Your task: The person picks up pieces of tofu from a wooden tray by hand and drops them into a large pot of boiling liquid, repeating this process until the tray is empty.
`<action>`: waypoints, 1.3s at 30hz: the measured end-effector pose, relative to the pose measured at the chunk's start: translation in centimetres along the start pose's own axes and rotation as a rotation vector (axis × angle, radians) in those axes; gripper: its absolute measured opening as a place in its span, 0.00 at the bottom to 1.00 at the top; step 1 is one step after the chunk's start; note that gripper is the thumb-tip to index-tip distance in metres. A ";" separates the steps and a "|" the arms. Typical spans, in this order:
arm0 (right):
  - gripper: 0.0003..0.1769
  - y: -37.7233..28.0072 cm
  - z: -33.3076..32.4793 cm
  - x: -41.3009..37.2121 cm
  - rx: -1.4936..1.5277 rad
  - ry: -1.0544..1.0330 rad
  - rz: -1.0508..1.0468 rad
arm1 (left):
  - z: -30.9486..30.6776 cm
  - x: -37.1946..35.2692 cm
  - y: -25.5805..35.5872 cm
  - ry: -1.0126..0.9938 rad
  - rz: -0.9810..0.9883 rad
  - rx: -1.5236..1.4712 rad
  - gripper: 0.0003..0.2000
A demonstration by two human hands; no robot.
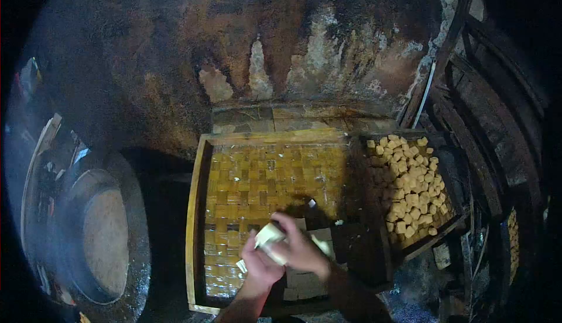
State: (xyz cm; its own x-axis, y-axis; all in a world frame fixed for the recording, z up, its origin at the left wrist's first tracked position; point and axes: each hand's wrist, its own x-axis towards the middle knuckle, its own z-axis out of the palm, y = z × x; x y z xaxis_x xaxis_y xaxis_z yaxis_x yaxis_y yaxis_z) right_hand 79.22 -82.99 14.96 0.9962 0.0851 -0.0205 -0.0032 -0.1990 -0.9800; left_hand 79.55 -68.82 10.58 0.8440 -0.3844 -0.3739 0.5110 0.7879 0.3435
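Note:
Over the front of a wooden-framed woven bamboo tray [257,176], my two hands are close together around white tofu [269,235]. My left hand [263,269] is closed on it from the left and below. My right hand [307,253] grips it from the right, slightly smeared by motion. Another pale piece shows partly behind the right hand, and a small white bit lies beside the left wrist. Under and beside my right forearm, pale flat blocks [304,285] lie in the tray's front right part, partly hidden and in shadow.
To the right stands a smaller tray [430,229] heaped with golden-brown cubes [413,188]. At left is a large round pan [105,244] set in a dark stove. A stained wall [263,42] rises behind. Dark wooden beams [486,106] stand at far right.

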 end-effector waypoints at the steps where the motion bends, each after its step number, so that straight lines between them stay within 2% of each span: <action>1: 0.43 -1.2 0.6 -1.0 -0.362 0.016 -0.188 | -2.8 0.8 -1.1 -0.048 0.168 0.079 0.29; 2: 0.43 -1.9 0.9 -2.0 -0.353 0.013 -0.187 | -2.3 0.7 -0.5 -0.108 -0.014 -0.195 0.30; 4: 0.45 -2.7 1.4 -3.3 -0.565 0.016 -0.196 | -3.4 0.6 -1.4 -0.049 0.065 -0.227 0.29; 5: 0.45 -2.6 1.5 -3.8 -0.554 0.012 -0.202 | -4.4 0.7 -1.8 0.001 0.140 -0.266 0.28; 7: 0.47 -1.9 1.1 -5.0 -0.542 0.179 -0.310 | -5.8 1.0 -2.3 0.015 0.187 -0.303 0.28; 9: 0.48 -0.6 1.0 -5.2 -0.470 0.237 -0.330 | -4.6 0.5 -2.7 -0.082 0.183 -0.395 0.30; 10: 0.48 -0.4 0.8 -5.2 -0.366 0.280 -0.342 | -3.7 0.5 -2.8 -0.202 0.171 -0.500 0.30; 11: 0.48 -0.5 0.6 -5.0 -0.264 0.322 -0.354 | -3.0 0.5 -2.9 -0.203 0.175 -0.508 0.30; 13: 0.47 -1.4 0.8 -4.9 -0.287 0.284 -0.304 | -2.3 0.5 -3.2 -0.398 0.214 -0.550 0.33; 14: 0.46 -2.3 1.2 -4.7 -0.422 0.219 -0.301 | -3.1 0.3 -3.1 -0.258 0.250 -0.388 0.36; 15: 0.46 -2.7 1.6 -4.5 -0.554 0.153 -0.297 | -3.8 0.5 -3.2 -0.256 0.256 -0.395 0.36; 17: 0.43 -2.1 2.1 -4.1 -0.524 0.124 -0.314 | -4.1 0.4 -2.9 -0.358 0.206 -0.440 0.38; 18: 0.41 -2.2 2.2 -4.0 -0.580 0.106 -0.309 | -3.3 -0.1 -2.7 -0.339 0.178 -0.483 0.34; 23: 0.37 -1.6 3.2 -4.4 -0.730 0.085 -0.375 | -4.6 0.3 -2.5 -0.314 0.186 -0.558 0.35; 25: 0.39 -2.1 2.8 -4.4 -0.696 0.093 -0.252 | -5.2 0.7 -3.1 -0.196 0.283 -0.463 0.35; 27: 0.39 -2.4 2.8 -4.3 -0.726 0.019 -0.230 | -5.1 0.6 -3.7 -0.181 0.275 -0.561 0.36; 29: 0.38 -3.0 2.6 -4.5 -0.749 -0.053 -0.209 | -5.4 0.8 -4.1 -0.067 0.268 -0.499 0.36; 30: 0.40 -3.6 2.6 -4.8 -0.744 -0.036 -0.217 | -6.2 0.9 -4.2 -0.158 0.273 -0.506 0.37; 31: 0.41 -4.1 2.5 -4.9 -0.739 -0.015 -0.229 | -6.6 1.2 -4.1 -0.160 0.276 -0.508 0.37; 32: 0.43 -3.8 2.5 -5.1 -0.685 0.075 -0.287 | -6.8 1.4 -3.9 -0.301 0.271 -0.526 0.36; 33: 0.43 -3.0 2.4 -5.2 -0.685 0.075 -0.288 | -6.0 1.2 -3.4 -0.442 0.265 -0.541 0.34; 34: 0.42 -2.0 2.1 -5.0 -0.629 0.164 -0.377 | -4.9 1.0 -3.1 -0.486 0.172 -0.710 0.33; 35: 0.42 -1.9 1.9 -4.9 -0.572 0.254 -0.464 | -3.9 0.9 -2.9 -0.491 0.171 -0.710 0.33; 36: 0.40 -2.2 1.9 -5.4 -0.481 0.354 -0.357 | -3.0 0.9 -2.8 -0.276 0.205 -0.775 0.32; 37: 0.40 -2.1 1.8 -5.1 -0.485 0.359 -0.364 | -2.0 1.1 -2.7 -0.064 0.236 -0.834 0.32; 38: 0.40 -1.9 1.9 -4.7 -0.520 0.382 -0.358 | -1.0 0.9 -2.4 0.056 0.254 -0.754 0.33; 39: 0.41 -1.4 2.2 -4.3 -0.554 0.407 -0.348 | -2.6 1.7 -3.5 0.051 0.247 -0.752 0.33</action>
State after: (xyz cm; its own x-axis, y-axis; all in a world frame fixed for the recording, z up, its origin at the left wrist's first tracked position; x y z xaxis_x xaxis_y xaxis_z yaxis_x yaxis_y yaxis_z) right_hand 74.74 -80.95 16.00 0.8859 -0.1118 0.4503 0.2538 -0.6956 -0.6721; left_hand 78.75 -70.99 6.56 0.9008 -0.1478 -0.4083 0.0475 0.9682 -0.2458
